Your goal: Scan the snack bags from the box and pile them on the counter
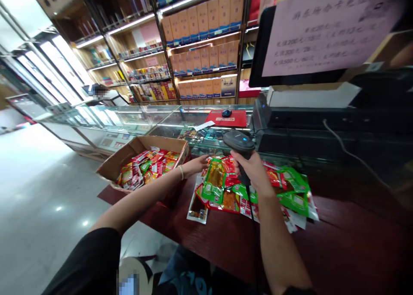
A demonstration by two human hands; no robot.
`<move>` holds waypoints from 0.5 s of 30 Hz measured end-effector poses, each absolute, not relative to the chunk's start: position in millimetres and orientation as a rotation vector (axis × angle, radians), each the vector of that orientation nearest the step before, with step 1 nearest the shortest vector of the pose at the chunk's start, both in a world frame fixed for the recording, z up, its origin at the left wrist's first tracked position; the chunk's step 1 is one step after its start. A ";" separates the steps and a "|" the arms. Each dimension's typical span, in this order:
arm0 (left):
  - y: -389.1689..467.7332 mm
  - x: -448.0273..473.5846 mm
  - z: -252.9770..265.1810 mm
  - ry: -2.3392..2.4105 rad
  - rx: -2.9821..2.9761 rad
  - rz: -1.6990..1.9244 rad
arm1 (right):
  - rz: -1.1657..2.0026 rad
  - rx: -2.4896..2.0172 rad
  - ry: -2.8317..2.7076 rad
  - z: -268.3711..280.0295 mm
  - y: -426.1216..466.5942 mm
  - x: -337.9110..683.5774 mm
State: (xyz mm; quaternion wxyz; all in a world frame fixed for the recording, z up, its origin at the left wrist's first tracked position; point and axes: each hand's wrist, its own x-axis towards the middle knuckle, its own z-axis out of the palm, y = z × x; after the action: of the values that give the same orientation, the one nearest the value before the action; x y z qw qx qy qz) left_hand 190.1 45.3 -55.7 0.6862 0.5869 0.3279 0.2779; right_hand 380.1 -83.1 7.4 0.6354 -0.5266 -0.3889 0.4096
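Note:
My right hand (253,170) is wrapped round the grip of a black barcode scanner (238,141), whose cord hangs down over the counter's front. Below and around it lies a pile of snack packets (230,200) in red, green and clear plastic. At the pile's left side my left hand (197,165) pinches the edge of a green-bordered snack packet (214,181) with yellowish contents, tilted up under the scanner's head. Its fingertips are partly hidden behind the packet. Left of that arm stands an open cardboard box (111,168) filled with similar packets.
A dark red counter (213,239) bears the packets, with a glass display case (135,114) behind. A monitor with a pink sign (316,41) stands at right. A mouse (226,113) rests on a red mat (238,119). Shelves of boxed goods line the back. A person sits far left.

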 end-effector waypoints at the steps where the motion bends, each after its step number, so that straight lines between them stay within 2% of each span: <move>1: 47.1 183.9 -44.8 0.737 1.371 0.614 | 0.945 -1.203 -0.894 6.6 -82.3 376.9; 7: 60.4 105.1 9.8 0.845 1.757 0.852 | 1.017 -1.199 -0.936 -3.6 -70.7 340.6; 15: 82.1 -41.9 5.7 1.378 1.753 1.197 | 1.239 -1.086 -1.106 -1.9 -27.7 247.3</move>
State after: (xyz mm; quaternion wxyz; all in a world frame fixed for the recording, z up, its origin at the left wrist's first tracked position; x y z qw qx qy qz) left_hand -41.9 82.1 5.7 0.3007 0.6607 0.5193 0.4510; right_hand 247.3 -27.7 -1.9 0.5470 -0.4581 -0.4666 0.5227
